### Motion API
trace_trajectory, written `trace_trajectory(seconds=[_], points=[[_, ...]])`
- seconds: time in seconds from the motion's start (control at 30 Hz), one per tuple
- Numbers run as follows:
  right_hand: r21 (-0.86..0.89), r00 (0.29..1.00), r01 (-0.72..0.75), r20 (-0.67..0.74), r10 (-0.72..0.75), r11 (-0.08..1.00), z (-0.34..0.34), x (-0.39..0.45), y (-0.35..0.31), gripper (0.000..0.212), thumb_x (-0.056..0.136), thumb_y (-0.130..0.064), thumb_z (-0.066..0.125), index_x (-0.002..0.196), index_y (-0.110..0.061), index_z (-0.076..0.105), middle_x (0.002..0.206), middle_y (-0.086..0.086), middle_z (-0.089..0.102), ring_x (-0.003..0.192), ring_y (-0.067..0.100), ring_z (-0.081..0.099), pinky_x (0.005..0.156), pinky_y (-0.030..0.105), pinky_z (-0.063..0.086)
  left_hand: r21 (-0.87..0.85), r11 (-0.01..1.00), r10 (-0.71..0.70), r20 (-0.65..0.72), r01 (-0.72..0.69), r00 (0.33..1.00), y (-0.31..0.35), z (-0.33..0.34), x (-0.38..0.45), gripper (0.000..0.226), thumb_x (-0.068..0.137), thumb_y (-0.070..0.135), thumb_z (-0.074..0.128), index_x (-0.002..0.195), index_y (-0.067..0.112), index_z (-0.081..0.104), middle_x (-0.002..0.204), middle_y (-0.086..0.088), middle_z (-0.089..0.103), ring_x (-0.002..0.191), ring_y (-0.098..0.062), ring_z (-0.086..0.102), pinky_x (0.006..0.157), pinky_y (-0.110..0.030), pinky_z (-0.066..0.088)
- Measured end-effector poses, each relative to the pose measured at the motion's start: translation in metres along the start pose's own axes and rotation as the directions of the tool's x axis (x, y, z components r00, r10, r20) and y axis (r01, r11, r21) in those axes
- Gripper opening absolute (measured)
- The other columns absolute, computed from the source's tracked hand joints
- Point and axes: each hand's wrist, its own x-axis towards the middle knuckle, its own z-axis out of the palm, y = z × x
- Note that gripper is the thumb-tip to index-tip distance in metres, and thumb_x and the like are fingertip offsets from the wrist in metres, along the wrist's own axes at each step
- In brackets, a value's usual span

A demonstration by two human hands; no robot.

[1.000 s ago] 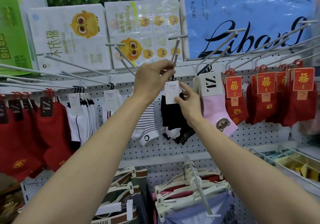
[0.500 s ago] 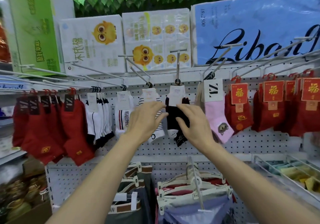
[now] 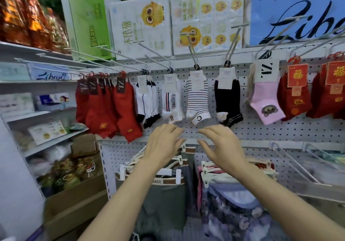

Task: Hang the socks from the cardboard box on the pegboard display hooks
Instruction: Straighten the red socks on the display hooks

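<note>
A black sock pair (image 3: 227,101) with a white label hangs from a long hook (image 3: 232,46) on the white pegboard (image 3: 280,132). To its left hang a striped white pair (image 3: 197,99) and a white pair with a red stripe (image 3: 172,99). My left hand (image 3: 164,143) and my right hand (image 3: 222,143) float below these socks, fingers relaxed and spread, holding nothing. Neither hand touches a sock. A cardboard box (image 3: 74,209) stands at the lower left.
Red socks (image 3: 108,108) hang at the left, a pink pair (image 3: 265,101) and more red ones (image 3: 296,95) at the right. Long bare hooks (image 3: 112,54) jut out above. Underwear on hangers (image 3: 168,181) hangs below. Shelves (image 3: 37,114) line the left side.
Both hands let go of the black socks' label and dropped below the sock row. The black pair now hangs free on its hook. The view swung left and down.
</note>
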Motion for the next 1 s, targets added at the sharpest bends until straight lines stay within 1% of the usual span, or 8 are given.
trace_trajectory(seconds=[0.1, 0.27, 0.37, 0.5, 0.6, 0.73, 0.83, 1.0], points=[[0.02, 1.0, -0.019, 0.022, 0.019, 1.0, 0.017, -0.001, -0.03, 0.027, 0.084, -0.029, 0.065, 0.102, -0.012, 0.074, 0.092, 0.003, 0.071, 0.087, 0.028, 0.066, 0.075, 0.04, 0.053, -0.018, 1.0, -0.008, 0.031, 0.009, 0.999, -0.021, -0.002, -0.024, 0.028, 0.089, 0.036, 0.068, 0.111, 0.019, 0.072, 0.1, 0.002, 0.071, 0.094, -0.025, 0.065, 0.08, -0.037, 0.049], [0.069, 0.997, -0.067, 0.051, 0.064, 0.995, 0.061, 0.01, -0.091, 0.026, 0.087, -0.033, 0.062, 0.099, -0.014, 0.074, 0.092, -0.001, 0.071, 0.085, 0.025, 0.065, 0.075, 0.038, 0.051, -0.024, 1.0, -0.001, 0.013, 0.001, 1.0, -0.079, -0.011, -0.068, 0.024, 0.087, 0.038, 0.069, 0.103, 0.02, 0.071, 0.094, 0.005, 0.069, 0.087, -0.021, 0.064, 0.074, -0.034, 0.05], [0.076, 0.994, -0.09, 0.062, 0.085, 0.993, 0.089, 0.02, -0.128, 0.032, 0.09, -0.038, 0.053, 0.1, -0.015, 0.074, 0.093, -0.002, 0.072, 0.086, 0.026, 0.065, 0.074, 0.039, 0.051, -0.023, 1.0, 0.011, 0.036, -0.01, 0.999, -0.124, -0.019, -0.091, 0.026, 0.088, 0.036, 0.068, 0.109, 0.02, 0.07, 0.099, 0.005, 0.069, 0.091, -0.022, 0.063, 0.076, -0.036, 0.05], [0.066, 0.991, -0.124, 0.064, 0.12, 0.99, 0.122, 0.04, -0.169, 0.024, 0.087, -0.03, 0.063, 0.1, -0.014, 0.074, 0.092, 0.001, 0.071, 0.085, 0.027, 0.065, 0.073, 0.038, 0.05, 0.02, 0.999, 0.025, 0.035, -0.025, 0.999, -0.179, -0.028, -0.107, 0.024, 0.087, 0.032, 0.072, 0.106, 0.017, 0.071, 0.1, 0.003, 0.069, 0.094, -0.023, 0.064, 0.078, -0.038, 0.052], [0.077, 0.991, -0.11, 0.08, 0.104, 0.991, 0.142, 0.064, -0.19, 0.024, 0.086, -0.026, 0.068, 0.104, -0.012, 0.073, 0.093, 0.002, 0.071, 0.085, 0.026, 0.065, 0.074, 0.039, 0.052, 0.019, 0.999, 0.027, 0.034, -0.027, 0.999, -0.211, -0.029, -0.107, 0.028, 0.088, 0.031, 0.071, 0.112, 0.017, 0.07, 0.105, 0.003, 0.069, 0.098, -0.024, 0.063, 0.081, -0.038, 0.052], [0.069, 0.992, -0.084, 0.099, 0.077, 0.994, 0.17, 0.102, -0.205, 0.026, 0.088, -0.027, 0.069, 0.11, -0.014, 0.071, 0.099, 0.0, 0.071, 0.093, 0.024, 0.065, 0.081, 0.039, 0.051, 0.014, 1.0, 0.004, -0.048, -0.004, 0.999, -0.254, -0.02, -0.097, 0.029, 0.09, 0.032, 0.067, 0.114, 0.016, 0.07, 0.109, 0.002, 0.068, 0.102, -0.022, 0.062, 0.083, -0.039, 0.052], [0.087, 0.996, -0.058, 0.078, 0.051, 0.994, 0.193, 0.13, -0.212, 0.03, 0.089, -0.028, 0.067, 0.114, -0.011, 0.07, 0.104, 0.004, 0.071, 0.096, 0.027, 0.064, 0.082, 0.041, 0.053, 0.021, 0.997, -0.073, -0.047, 0.074, 0.996, -0.28, -0.013, -0.092, 0.038, 0.097, 0.039, 0.051, 0.124, 0.017, 0.065, 0.123, 0.0, 0.064, 0.115, -0.022, 0.056, 0.094, -0.041, 0.048], [0.123, 0.99, -0.092, 0.116, 0.078, 0.988, 0.224, 0.164, -0.229, 0.041, 0.091, -0.031, 0.061, 0.124, -0.008, 0.064, 0.117, 0.007, 0.067, 0.103, 0.03, 0.062, 0.085, 0.046, 0.052, 0.075, 0.973, -0.216, -0.05, 0.219, 0.975, -0.329, -0.011, -0.09, 0.047, 0.104, 0.04, 0.038, 0.143, 0.017, 0.048, 0.147, -0.005, 0.048, 0.136, -0.025, 0.041, 0.112, -0.041, 0.034]])
